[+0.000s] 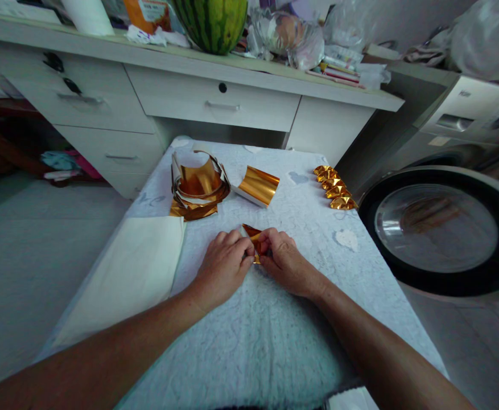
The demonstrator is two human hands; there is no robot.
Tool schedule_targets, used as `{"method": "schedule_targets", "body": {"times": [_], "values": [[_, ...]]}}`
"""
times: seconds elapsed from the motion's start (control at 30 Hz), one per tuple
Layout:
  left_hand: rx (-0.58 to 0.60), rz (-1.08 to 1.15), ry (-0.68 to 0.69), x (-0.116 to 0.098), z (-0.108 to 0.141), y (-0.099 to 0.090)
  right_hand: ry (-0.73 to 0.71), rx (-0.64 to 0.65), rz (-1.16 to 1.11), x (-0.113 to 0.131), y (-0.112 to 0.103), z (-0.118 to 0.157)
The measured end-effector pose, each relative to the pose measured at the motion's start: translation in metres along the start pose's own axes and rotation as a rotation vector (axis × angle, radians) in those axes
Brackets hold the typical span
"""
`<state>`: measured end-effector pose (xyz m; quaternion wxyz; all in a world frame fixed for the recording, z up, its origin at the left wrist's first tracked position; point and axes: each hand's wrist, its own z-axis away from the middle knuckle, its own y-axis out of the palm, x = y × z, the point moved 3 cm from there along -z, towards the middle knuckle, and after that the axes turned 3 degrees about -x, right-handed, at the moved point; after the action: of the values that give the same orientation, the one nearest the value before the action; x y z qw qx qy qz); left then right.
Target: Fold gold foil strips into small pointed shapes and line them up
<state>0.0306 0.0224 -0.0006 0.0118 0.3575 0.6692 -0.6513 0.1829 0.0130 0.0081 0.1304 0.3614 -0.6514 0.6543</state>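
Note:
Between my two hands is a small sheet of gold foil paper (253, 234), partly folded, with a pale edge showing at its left. My left hand (227, 263) pinches its left side, thumb and fingers pressed together. On the opposite side, my right hand (287, 259) grips the foil with curled fingers. Just beyond my hands lies a curled gold foil sheet (259, 185), its white underside showing along the near edge. A loose stack of curled gold foil sheets (200, 185) sits to its left. Several folded gold foil pieces (334, 187) stand in a row at the right.
A cloth-covered table (249, 336) bears everything, with a cream-coloured sheet (133, 265) on its left. Behind it stands a white drawer desk (215, 105) holding a watermelon (210, 23) and plastic bags. At right, a washing machine's round door (437, 228) hangs open near the table edge.

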Motion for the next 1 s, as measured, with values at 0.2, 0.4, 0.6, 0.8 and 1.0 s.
{"method": "schedule_targets", "body": {"times": [0.2, 0.4, 0.6, 0.8, 1.0], "values": [[0.009, -0.009, -0.030, -0.001, -0.002, 0.000, -0.047, 0.001, 0.057, 0.001, 0.003, 0.000], [-0.015, -0.027, -0.031, -0.002, -0.002, 0.001, -0.055, 0.021, 0.061, 0.005, 0.002, 0.001], [-0.011, -0.031, -0.030, -0.002, -0.002, 0.001, -0.050, 0.024, 0.083, 0.004, 0.004, 0.003], [0.002, -0.028, -0.022, -0.001, -0.002, 0.002, -0.020, -0.028, 0.149, 0.004, 0.010, 0.003], [0.027, -0.015, -0.005, 0.003, -0.002, 0.003, -0.031, -0.059, 0.187, 0.005, 0.012, 0.004]]}}
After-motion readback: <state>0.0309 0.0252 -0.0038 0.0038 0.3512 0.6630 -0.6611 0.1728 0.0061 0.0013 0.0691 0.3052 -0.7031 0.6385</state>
